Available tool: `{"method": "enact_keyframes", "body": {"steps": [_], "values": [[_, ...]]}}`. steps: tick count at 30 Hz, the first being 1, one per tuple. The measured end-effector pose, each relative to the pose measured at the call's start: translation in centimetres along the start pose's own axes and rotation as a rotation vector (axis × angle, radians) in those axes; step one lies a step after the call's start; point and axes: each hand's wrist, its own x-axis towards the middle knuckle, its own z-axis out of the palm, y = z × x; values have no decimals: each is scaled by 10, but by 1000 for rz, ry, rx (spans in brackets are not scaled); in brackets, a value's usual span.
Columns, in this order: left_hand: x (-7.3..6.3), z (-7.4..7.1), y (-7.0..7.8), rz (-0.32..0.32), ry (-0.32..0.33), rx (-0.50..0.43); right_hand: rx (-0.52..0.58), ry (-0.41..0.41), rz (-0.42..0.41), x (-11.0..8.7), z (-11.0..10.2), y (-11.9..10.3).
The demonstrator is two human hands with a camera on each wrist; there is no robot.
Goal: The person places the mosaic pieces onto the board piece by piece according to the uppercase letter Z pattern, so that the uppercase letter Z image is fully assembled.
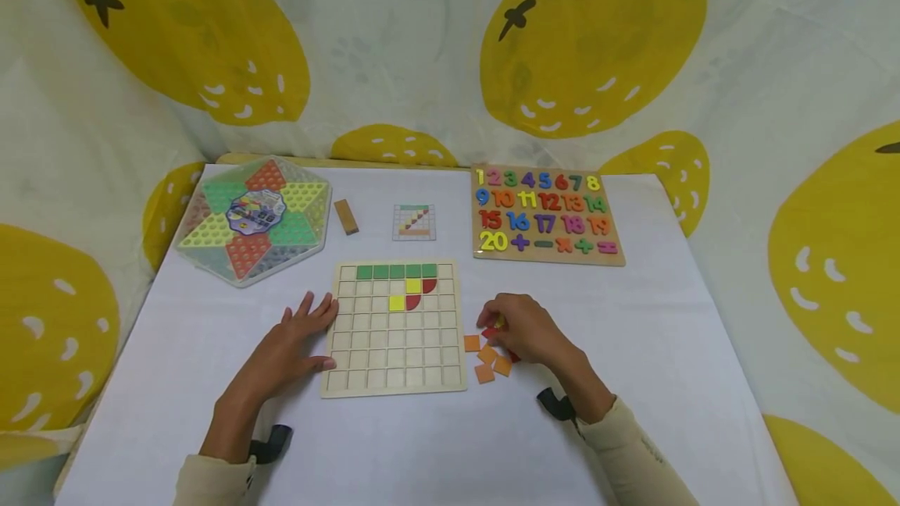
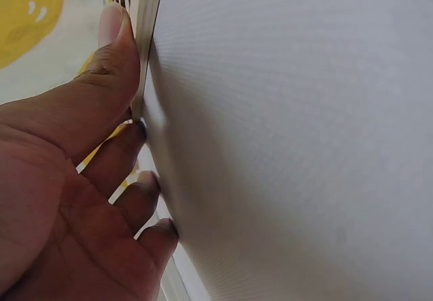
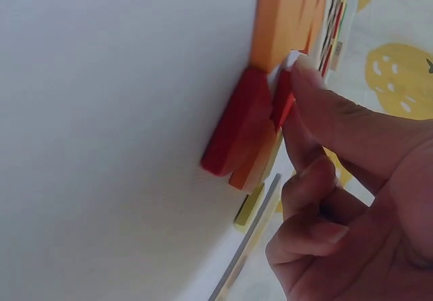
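Note:
A wooden grid board (image 1: pixel 378 342) lies on the white table, with green squares (image 1: pixel 397 272) along its top row and yellow squares (image 1: pixel 413 286) and red quarter-round tiles (image 1: pixel 413 302) below. My left hand (image 1: pixel 291 346) rests at the board's left edge, fingers spread and thumb touching the rim. Right of the board, my right hand (image 1: pixel 527 326) pinches a red tile (image 3: pixel 283 98) between thumb and forefinger. Orange squares (image 1: pixel 484 373) lie loose under and beside it. Another red tile (image 3: pixel 237 122) lies there too, and a yellow piece (image 3: pixel 249 206) is partly hidden by the hand in the head view.
A small pattern card (image 1: pixel 414 222) lies beyond the board, with a wooden block (image 1: pixel 346 217) to its left. At the back left is a hexagonal Chinese checkers board (image 1: pixel 309 192); at the back right, a number puzzle (image 1: pixel 548 213). A lemon-print cloth (image 1: pixel 394 37) hangs behind.

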Motion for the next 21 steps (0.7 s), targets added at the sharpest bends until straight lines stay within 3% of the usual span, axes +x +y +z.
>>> {"method": "enact_keyframes", "body": {"steps": [9, 15, 21], "values": [[0, -1, 2, -4, -2, -2, -102, 48, 8, -3, -1, 1], [-1, -1, 3, 2, -4, 7, -15, 75, -35, -4, -1, -4], [-2, 0, 3, -2, -4, 13, 64, 102, -99, 0, 7, -23]]}}
